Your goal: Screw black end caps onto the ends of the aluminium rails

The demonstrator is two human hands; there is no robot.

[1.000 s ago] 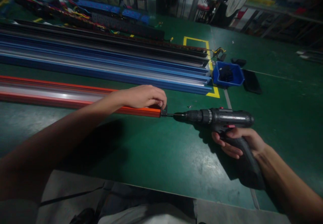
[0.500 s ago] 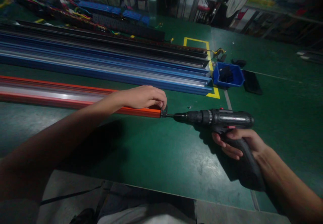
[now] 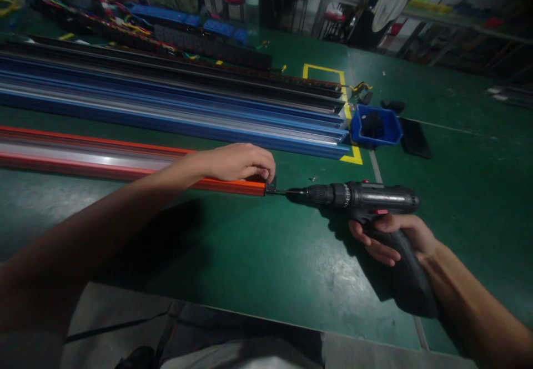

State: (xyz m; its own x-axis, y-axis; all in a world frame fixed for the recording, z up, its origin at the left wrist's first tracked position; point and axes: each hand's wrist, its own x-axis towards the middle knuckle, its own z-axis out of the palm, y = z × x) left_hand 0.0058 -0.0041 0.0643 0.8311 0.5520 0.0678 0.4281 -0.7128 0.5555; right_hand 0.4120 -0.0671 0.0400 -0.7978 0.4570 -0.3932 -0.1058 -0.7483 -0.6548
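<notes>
At four o'clock in my remote view, my right hand (image 3: 410, 231) is wrapped around the handle (image 3: 416, 280) of a power drill (image 3: 381, 194), whose bit (image 3: 281, 192) points toward nine and reaches the dark end piece (image 3: 270, 187) of an orange rail (image 3: 95, 158). My left hand (image 3: 239, 161) lies over that rail's end, near centre, fingers curled; whether they pinch the piece, I cannot tell. Beyond lie blue rails (image 3: 208, 125) at ten, a blue bin (image 3: 391, 137) at two.

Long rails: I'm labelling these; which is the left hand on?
The orange rail, its end under the left hand; blue rails and black rails lie farther back.
</notes>
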